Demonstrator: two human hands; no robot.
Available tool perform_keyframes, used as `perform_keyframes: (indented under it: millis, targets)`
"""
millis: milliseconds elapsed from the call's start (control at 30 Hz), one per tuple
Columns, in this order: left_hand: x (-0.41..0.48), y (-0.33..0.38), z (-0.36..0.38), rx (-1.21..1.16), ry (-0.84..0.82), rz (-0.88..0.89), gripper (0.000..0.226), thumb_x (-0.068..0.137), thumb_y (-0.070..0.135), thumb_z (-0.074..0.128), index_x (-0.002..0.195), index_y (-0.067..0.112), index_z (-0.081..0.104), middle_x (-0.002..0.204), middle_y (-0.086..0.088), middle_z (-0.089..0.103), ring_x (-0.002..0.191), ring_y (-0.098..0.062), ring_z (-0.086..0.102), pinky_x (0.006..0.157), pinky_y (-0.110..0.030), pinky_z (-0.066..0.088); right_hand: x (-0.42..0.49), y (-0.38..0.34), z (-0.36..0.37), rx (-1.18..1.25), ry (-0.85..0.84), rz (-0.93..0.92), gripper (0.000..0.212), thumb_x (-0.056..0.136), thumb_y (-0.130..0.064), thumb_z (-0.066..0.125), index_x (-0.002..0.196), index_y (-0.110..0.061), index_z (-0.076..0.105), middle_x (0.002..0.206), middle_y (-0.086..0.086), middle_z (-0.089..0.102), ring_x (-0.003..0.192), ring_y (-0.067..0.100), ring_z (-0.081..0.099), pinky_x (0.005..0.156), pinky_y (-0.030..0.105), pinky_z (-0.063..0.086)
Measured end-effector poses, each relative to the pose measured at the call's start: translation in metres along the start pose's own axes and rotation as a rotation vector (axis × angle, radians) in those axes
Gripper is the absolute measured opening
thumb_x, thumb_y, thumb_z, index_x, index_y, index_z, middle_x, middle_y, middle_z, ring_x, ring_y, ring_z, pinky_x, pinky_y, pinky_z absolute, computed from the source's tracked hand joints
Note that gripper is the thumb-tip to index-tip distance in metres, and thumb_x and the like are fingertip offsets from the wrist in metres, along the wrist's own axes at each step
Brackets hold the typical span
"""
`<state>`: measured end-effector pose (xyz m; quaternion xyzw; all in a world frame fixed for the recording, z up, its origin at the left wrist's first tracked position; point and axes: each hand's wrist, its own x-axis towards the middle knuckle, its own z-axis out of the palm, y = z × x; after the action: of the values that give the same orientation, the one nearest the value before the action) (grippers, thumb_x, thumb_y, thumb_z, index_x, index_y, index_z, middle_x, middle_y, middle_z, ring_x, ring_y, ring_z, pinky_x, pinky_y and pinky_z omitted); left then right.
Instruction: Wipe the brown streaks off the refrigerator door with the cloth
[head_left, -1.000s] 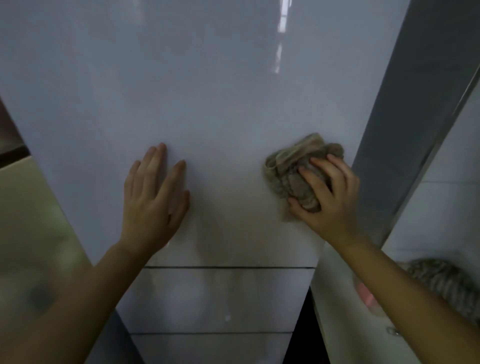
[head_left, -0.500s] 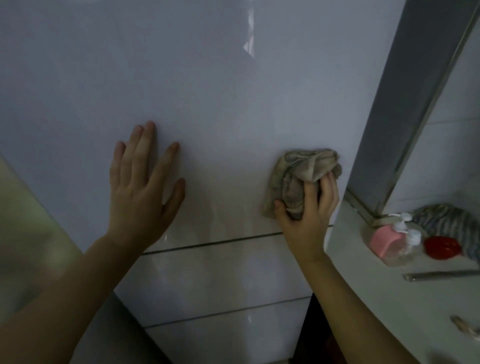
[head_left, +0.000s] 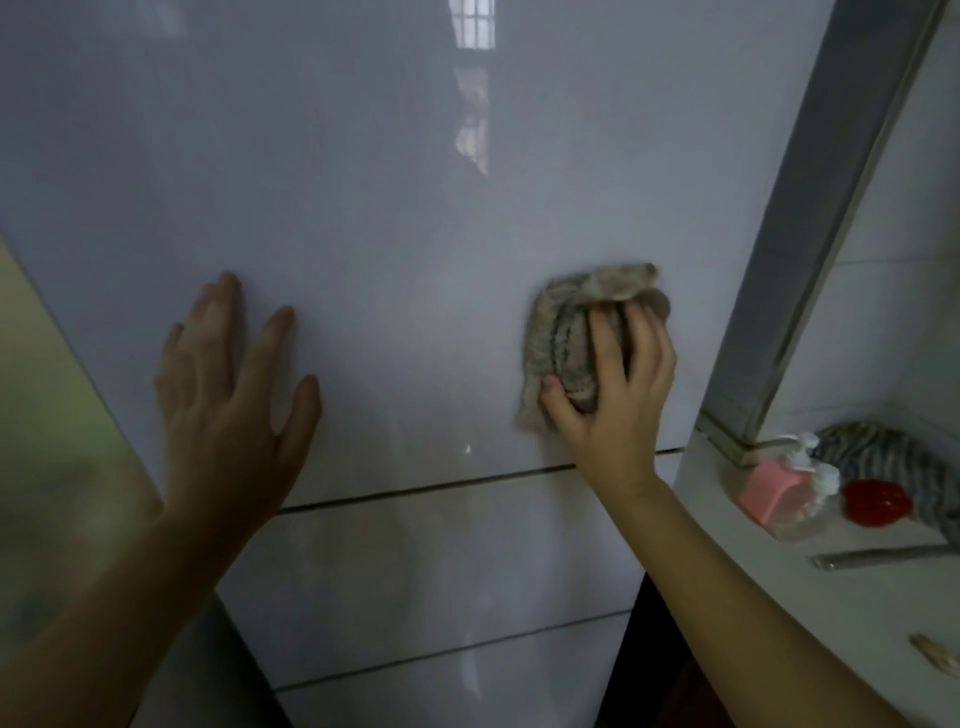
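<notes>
The glossy white refrigerator door fills most of the view. My right hand presses a crumpled grey-brown cloth flat against the door near its right edge, just above the seam to the lower drawer. My left hand lies flat on the door to the left, fingers spread, holding nothing. I see no clear brown streaks on the door surface; the light is dim and the door reflects a window.
A white counter runs along the right, carrying a pink pump bottle, a red lid, a striped cloth and a metal utensil. A grey wall edge rises beside the fridge. Two drawer fronts sit below.
My right hand has slid the cloth down the door and turned from slanting leftwards to upright. The view has tilted, bringing the counter items into sight. My left hand stays flat.
</notes>
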<state>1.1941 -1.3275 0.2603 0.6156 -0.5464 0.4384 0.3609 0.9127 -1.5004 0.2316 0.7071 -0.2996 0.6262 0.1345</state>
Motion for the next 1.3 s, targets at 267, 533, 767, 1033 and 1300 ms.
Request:
perform_keyframes:
  millis: [267,533,767,1033,1300]
  targets:
    - [-0.003,-0.035,-0.013,0.053,-0.001,-0.019,0.052,0.102,0.033,0.049,0.148,0.01,0.042,0.163,-0.023,0.025,0.151,-0.039,0.025,0.122,-0.054,0.023,0.027,-0.047,0.028,-0.005,-0.349,-0.94,0.047,0.093,-0.029,0.069,0.138,-0.018,0.062,0.148,0.005,0.056,0.137,0.032,0.052,0.109,0.046,0.044]
    - [-0.022,-0.048,-0.019,0.017,-0.05,-0.038,0.052,0.103,0.035,0.046,0.149,0.009,0.043,0.163,-0.024,0.023,0.153,-0.039,0.022,0.125,-0.041,0.016,0.06,-0.069,0.033,-0.013,-0.186,-0.629,0.059,0.088,-0.042,0.073,0.138,-0.013,0.062,0.147,0.015,0.053,0.138,0.036,0.044,0.109,0.048,0.037]
    - [-0.024,-0.053,-0.017,0.057,-0.048,-0.008,0.053,0.103,0.035,0.048,0.149,0.01,0.043,0.162,-0.025,0.026,0.152,-0.038,0.024,0.122,-0.047,0.023,-0.032,-0.075,0.051,0.088,-0.486,-0.978,0.034,0.105,-0.018,0.054,0.138,-0.014,0.062,0.148,0.008,0.055,0.138,0.032,0.051,0.11,0.047,0.045]
    - [-0.021,-0.055,-0.028,0.037,-0.118,-0.019,0.053,0.102,0.035,0.046,0.15,0.012,0.042,0.164,-0.021,0.024,0.153,-0.036,0.023,0.121,-0.047,0.026,0.05,-0.085,0.038,-0.004,-0.362,-1.07,0.039,0.096,-0.026,0.064,0.135,-0.017,0.065,0.144,0.009,0.059,0.131,0.033,0.058,0.101,0.042,0.048]
    - [-0.024,-0.058,-0.03,0.04,-0.111,-0.017,0.053,0.103,0.036,0.044,0.15,0.011,0.042,0.164,-0.019,0.025,0.154,-0.033,0.023,0.123,-0.04,0.021,0.118,-0.119,0.042,0.012,-0.154,-0.772,0.05,0.091,-0.037,0.07,0.134,-0.012,0.065,0.144,0.016,0.057,0.132,0.04,0.051,0.104,0.05,0.043]
